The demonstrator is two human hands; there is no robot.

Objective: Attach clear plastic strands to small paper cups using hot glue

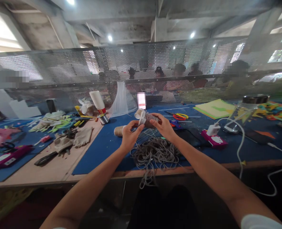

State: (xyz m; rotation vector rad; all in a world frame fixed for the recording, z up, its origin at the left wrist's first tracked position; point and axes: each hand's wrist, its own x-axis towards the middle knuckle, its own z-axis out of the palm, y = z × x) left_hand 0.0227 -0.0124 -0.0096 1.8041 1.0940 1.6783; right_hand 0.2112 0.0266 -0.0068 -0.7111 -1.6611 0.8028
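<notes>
Both hands hold a cord-wrapped paper cup [145, 118] above the blue mat, tilted sideways. My left hand [130, 135] pinches it near the whitish end. My right hand [164, 126] has its fingers closed around the grey-brown wrapped side. Behind it lies another pale cup [138, 114], partly hidden by the held one. Beside my left hand, a twine-wrapped roll or cup [118, 131] lies on its side. Below the hands is a tangled heap of grey cord [156, 152], with loops hanging over the table's front edge.
Scissors [179, 116] lie beyond my right hand. A purple power strip [214, 139] with a white charger and cable sits to the right, near a glass jar [244, 111]. Stacked paper cups [97, 101], work gloves [83, 137] and a pink glue gun [6, 133] are leftward. A perforated metal screen [79, 68] stands behind.
</notes>
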